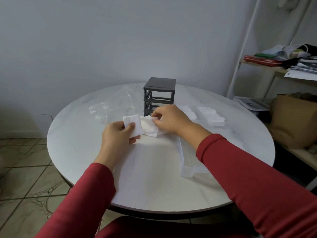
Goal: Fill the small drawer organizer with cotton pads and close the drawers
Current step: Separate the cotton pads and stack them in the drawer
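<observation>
Cotton pads form a small white stack in the left hand, thumb on top, grip closed round the stack's near edge. Right hand is just right of it, grip narrow, thumb and forefinger pinching a crumpled loose pad that touches the stack. Both hands are over the middle of the round white tabletop. Dark grey drawer organizer stands upright just beyond the hands, upper slots see-through. Clear drawer lies near right, partly under the right forearm. Pad heaps sit far right in what look like clear drawers, apart from the organizer. Crumpled plastic bag lies left of the organizer.
</observation>
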